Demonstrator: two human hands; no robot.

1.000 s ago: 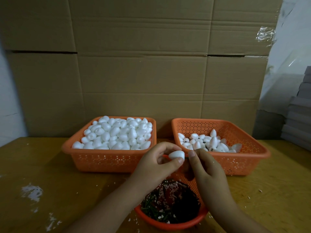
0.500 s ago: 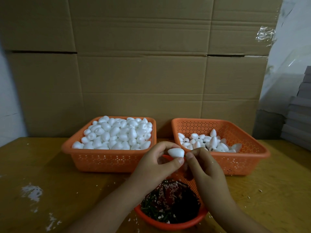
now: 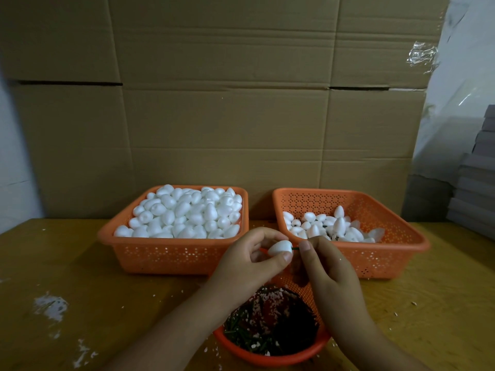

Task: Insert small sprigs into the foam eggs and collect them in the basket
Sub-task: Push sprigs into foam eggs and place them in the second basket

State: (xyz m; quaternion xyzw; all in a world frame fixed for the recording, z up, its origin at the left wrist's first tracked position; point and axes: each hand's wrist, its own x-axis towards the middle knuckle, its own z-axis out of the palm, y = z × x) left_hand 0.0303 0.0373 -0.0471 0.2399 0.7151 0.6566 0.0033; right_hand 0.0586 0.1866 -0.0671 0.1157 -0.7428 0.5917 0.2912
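White smooth foam egg (image 3: 280,247) pinched by left hand (image 3: 250,259); right hand (image 3: 325,266) pinches thin green sprig (image 3: 295,248).

Both forearms run off the bottom edge. The right hand (image 3: 328,274) hides most of the green sprig (image 3: 295,248) and the round basket's (image 3: 270,354) far rim. The dark bits inside are too murky to tell apart.

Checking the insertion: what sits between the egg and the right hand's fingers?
In the head view, a thin green sprig bridges the egg and the right hand.
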